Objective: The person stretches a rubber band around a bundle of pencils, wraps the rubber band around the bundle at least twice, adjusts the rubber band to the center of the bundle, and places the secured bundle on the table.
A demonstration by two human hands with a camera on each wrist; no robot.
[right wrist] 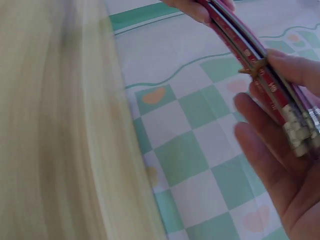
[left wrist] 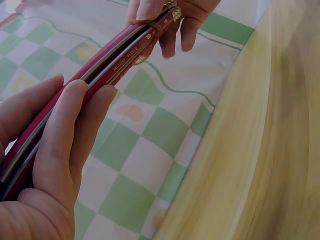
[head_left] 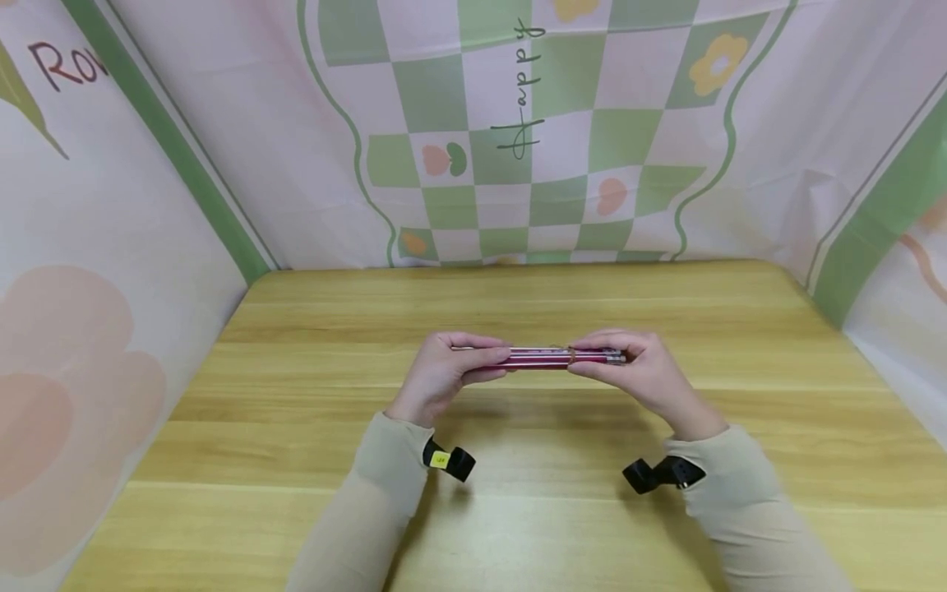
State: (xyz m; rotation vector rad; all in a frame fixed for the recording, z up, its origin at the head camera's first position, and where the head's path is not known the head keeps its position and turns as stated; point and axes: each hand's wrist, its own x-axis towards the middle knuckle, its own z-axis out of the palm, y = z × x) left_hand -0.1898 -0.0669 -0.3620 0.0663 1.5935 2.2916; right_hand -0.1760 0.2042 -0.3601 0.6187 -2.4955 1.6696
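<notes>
A bundle of red pencils with silver stripes (head_left: 540, 358) is held level above the table between both hands. My left hand (head_left: 450, 370) grips its left part, thumb on the near side. Near the ferrule end my right hand (head_left: 639, 370) pinches the bundle, thumb and fingers close to a brownish rubber band (right wrist: 256, 68). The band wraps round the pencils and a loop of it sticks out. Silver ferrules (right wrist: 296, 131) show beyond the band in the right wrist view. The left ends of the pencils are hidden in the left hand.
Below the hands lies a wooden table (head_left: 547, 510). A white cloth with green checks (head_left: 503, 148) hangs behind its far edge, and printed cloths stand at both sides. Each wrist carries a black camera (head_left: 462, 464) on a strap.
</notes>
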